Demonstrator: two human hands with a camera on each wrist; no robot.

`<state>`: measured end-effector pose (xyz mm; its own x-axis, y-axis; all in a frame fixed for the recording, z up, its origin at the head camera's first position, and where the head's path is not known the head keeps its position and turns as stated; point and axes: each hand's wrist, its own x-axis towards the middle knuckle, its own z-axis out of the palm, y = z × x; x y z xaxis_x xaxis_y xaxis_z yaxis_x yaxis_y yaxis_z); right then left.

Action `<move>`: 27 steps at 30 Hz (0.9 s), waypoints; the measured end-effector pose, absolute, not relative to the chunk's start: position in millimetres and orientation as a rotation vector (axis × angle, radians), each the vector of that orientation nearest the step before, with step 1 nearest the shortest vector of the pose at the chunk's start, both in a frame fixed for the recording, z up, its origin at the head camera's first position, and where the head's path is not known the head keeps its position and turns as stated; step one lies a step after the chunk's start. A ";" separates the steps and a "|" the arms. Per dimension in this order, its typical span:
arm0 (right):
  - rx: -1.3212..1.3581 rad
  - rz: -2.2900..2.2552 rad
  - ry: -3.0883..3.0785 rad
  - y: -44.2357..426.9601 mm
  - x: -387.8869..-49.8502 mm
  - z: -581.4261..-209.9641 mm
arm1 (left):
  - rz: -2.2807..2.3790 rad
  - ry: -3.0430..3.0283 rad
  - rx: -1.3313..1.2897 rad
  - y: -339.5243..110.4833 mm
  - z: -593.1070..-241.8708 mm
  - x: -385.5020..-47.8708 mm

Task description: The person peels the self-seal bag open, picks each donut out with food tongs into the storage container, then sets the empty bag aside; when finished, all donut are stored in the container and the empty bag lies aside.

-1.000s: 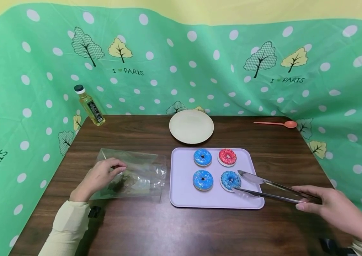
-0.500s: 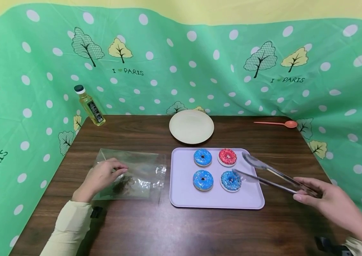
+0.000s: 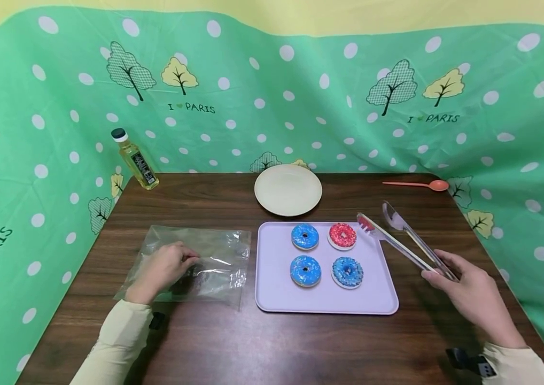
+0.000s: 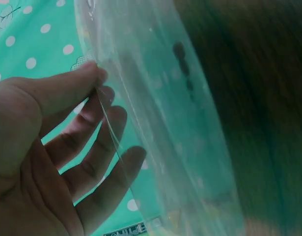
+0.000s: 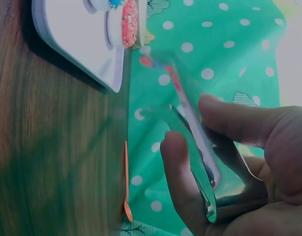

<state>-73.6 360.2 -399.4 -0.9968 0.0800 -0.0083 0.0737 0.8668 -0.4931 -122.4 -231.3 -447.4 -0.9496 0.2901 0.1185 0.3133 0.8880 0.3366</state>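
Note:
My left hand [image 3: 161, 270] pinches the edge of a clear plastic bag [image 3: 226, 256] between thumb and index finger; its other fingers spread behind the film in the left wrist view. A pair of metal tongs [image 3: 404, 250] is held in my right hand [image 3: 469, 297], arms apart with nothing between the tips. Those tips hover over the right rim of a pale lilac tray [image 3: 274, 291], beside a red doughnut [image 3: 335, 235]. Also on the tray are two blue glazed doughnuts [image 3: 297, 238] and a blue sprinkled doughnut [image 3: 347, 282].
Behind the tray lies a cream plate [image 3: 288, 190]. A bottle of yellow liquid [image 3: 138, 163] stands at the back left corner, and an orange spoon [image 3: 437, 185] lies at the back right. Green dotted cloth [image 3: 233, 133] hangs around the dark wooden table [image 3: 253, 347].
The tongs have risen off the blue sprinkled doughnut and swung back and right, their arms wider apart. My left hand has shifted slightly right with the bag's edge.

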 end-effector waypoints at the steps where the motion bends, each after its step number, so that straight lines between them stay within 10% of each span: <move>1: -0.130 0.815 -3.018 359.8 -73.8 -400.5 | -0.547 -2.990 -0.470 -230.6 -448.0 -122.6; 27: -0.327 0.852 -3.205 368.0 -75.4 -414.7 | -0.433 -3.111 -0.313 -222.0 -452.4 -123.2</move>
<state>-75.4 368.0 -414.7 -0.9627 0.1385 -0.2323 0.2356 0.8513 -0.4689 -123.2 -222.0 -452.4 -0.9803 0.1973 0.0124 0.1932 0.9427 0.2719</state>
